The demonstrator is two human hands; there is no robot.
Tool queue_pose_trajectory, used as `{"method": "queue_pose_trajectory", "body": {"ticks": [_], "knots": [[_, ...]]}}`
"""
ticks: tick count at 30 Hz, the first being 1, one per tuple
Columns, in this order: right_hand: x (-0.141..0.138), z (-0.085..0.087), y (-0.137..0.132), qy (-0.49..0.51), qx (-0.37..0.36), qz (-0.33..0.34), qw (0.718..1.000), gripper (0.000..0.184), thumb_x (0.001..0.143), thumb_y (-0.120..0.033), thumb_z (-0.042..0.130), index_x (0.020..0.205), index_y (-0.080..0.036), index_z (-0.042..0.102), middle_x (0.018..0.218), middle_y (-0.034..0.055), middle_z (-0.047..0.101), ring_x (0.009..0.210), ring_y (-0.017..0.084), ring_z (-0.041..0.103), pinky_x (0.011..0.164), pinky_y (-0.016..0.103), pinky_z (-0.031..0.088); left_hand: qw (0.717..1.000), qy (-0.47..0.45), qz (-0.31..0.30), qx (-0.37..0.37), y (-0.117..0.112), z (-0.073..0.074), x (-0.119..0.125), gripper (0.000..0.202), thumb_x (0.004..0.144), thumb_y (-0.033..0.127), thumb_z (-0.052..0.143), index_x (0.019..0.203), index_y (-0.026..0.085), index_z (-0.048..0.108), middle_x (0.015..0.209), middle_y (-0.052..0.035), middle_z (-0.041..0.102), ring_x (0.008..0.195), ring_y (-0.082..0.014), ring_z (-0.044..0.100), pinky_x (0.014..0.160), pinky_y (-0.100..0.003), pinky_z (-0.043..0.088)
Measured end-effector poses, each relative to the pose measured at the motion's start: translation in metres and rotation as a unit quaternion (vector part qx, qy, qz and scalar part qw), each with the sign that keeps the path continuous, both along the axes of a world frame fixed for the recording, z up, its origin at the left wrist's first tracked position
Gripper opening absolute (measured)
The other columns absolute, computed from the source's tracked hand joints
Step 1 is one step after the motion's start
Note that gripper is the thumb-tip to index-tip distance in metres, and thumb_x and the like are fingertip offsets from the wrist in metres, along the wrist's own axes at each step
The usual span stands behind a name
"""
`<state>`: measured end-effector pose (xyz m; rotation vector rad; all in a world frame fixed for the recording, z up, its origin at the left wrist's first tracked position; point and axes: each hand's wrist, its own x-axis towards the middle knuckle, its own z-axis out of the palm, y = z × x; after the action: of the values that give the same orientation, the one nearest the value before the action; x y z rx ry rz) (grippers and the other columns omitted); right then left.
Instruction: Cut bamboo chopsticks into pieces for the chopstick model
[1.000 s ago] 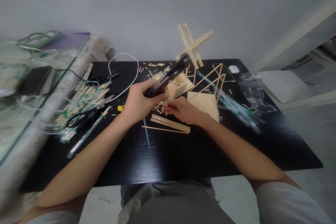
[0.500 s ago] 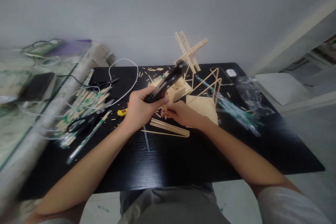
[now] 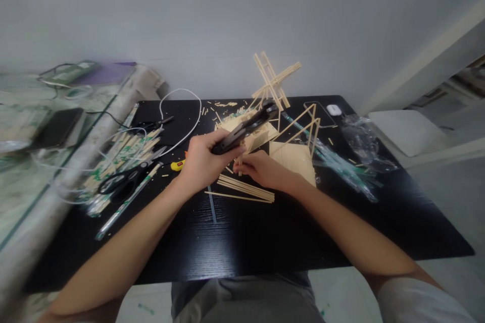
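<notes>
My left hand (image 3: 202,159) is closed around one end of a long black hand tool (image 3: 244,128), which slants up and to the right; its exact kind is unclear. Just to the right, my right hand (image 3: 261,167) pinches a short, thin wooden stick (image 3: 240,170) held upright, its top beside my left fingertips. Below both hands a row of wooden sticks (image 3: 246,189) lies on the black table (image 3: 246,242). Behind the tool stands a wooden stick structure (image 3: 271,78) with crossed beams, partly hidden. A wooden panel with triangular stick frames (image 3: 291,154) is beside my right wrist.
Black-handled scissors (image 3: 121,181) and wrapped wooden sticks (image 3: 113,161) lie at left, near a white cable (image 3: 200,106). A yellow cutter (image 3: 177,165) is beside my left hand. A translucent stick (image 3: 212,204) lies in front. Clear plastic wrapping (image 3: 359,141) and a white case (image 3: 334,110) are at right.
The whole scene sits slightly lower in view, as the camera has shifted. Both hands keep their grips, with the tool and the short stick in nearly the same pose.
</notes>
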<state>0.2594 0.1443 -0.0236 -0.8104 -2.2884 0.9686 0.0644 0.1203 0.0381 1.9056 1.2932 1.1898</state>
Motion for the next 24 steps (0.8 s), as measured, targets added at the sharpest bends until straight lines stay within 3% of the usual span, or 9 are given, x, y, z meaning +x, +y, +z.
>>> {"method": "queue_pose_trajectory", "body": {"ticks": [5, 7, 11, 16, 20, 24], "knots": [[0.001, 0.008, -0.001, -0.022, -0.013, -0.012, 1.000, 0.017, 0.101, -0.020, 0.062, 0.087, -0.017, 0.070, 0.081, 0.0031, 0.076, 0.074, 0.016, 0.069, 0.071, 0.026, 0.049, 1.000, -0.007, -0.022, 0.000, 0.003, 0.002, -0.003, 0.011, 0.082, 0.029, 0.081, 0.087, 0.020, 0.079, 0.078, 0.0001, 0.076, 0.070, -0.0143, 0.066, 0.065, -0.026, 0.050], [0.004, 0.017, -0.001, -0.005, -0.035, -0.015, 0.999, 0.008, 0.098, -0.023, 0.068, 0.094, -0.018, 0.071, 0.085, 0.0028, 0.077, 0.078, 0.017, 0.071, 0.073, 0.027, 0.051, 1.000, -0.009, -0.027, 0.001, 0.003, 0.001, -0.002, 0.011, 0.083, 0.029, 0.080, 0.087, 0.019, 0.078, 0.075, 0.0007, 0.075, 0.068, -0.0135, 0.064, 0.065, -0.025, 0.049], [0.008, 0.032, -0.002, 0.055, -0.043, -0.046, 0.997, 0.010, 0.097, -0.028, 0.070, 0.097, -0.018, 0.073, 0.085, 0.0015, 0.077, 0.076, 0.017, 0.070, 0.070, 0.027, 0.052, 1.000, -0.001, -0.019, -0.005, 0.003, -0.002, -0.001, 0.018, 0.082, 0.035, 0.081, 0.084, 0.018, 0.076, 0.074, 0.0008, 0.073, 0.065, -0.0127, 0.060, 0.062, -0.025, 0.045], [0.004, 0.029, -0.002, 0.096, -0.020, -0.057, 0.994, 0.018, 0.102, -0.025, 0.063, 0.101, -0.018, 0.079, 0.087, 0.0016, 0.081, 0.077, 0.016, 0.073, 0.072, 0.027, 0.054, 0.999, 0.004, -0.016, -0.030, 0.004, -0.002, 0.001, 0.022, 0.085, 0.039, 0.079, 0.088, 0.017, 0.075, 0.081, -0.0005, 0.075, 0.071, -0.0144, 0.063, 0.068, -0.027, 0.048], [0.002, 0.023, -0.004, 0.111, -0.016, -0.052, 0.992, 0.020, 0.103, -0.027, 0.062, 0.100, -0.019, 0.080, 0.092, 0.0030, 0.084, 0.082, 0.017, 0.077, 0.075, 0.027, 0.056, 0.997, 0.054, -0.037, -0.026, 0.002, 0.012, -0.008, 0.022, 0.091, 0.040, 0.072, 0.096, 0.019, 0.074, 0.085, 0.0000, 0.074, 0.076, -0.0151, 0.064, 0.071, -0.026, 0.048], [0.001, 0.026, -0.007, 0.110, -0.013, -0.056, 0.992, 0.021, 0.104, -0.030, 0.063, 0.097, -0.020, 0.079, 0.098, 0.0036, 0.084, 0.091, 0.018, 0.079, 0.083, 0.029, 0.058, 0.980, 0.197, -0.004, 0.004, -0.010, 0.032, -0.033, 0.026, 0.100, 0.042, 0.059, 0.111, 0.021, 0.069, 0.092, -0.0010, 0.072, 0.080, -0.0165, 0.064, 0.075, -0.028, 0.049]]}}
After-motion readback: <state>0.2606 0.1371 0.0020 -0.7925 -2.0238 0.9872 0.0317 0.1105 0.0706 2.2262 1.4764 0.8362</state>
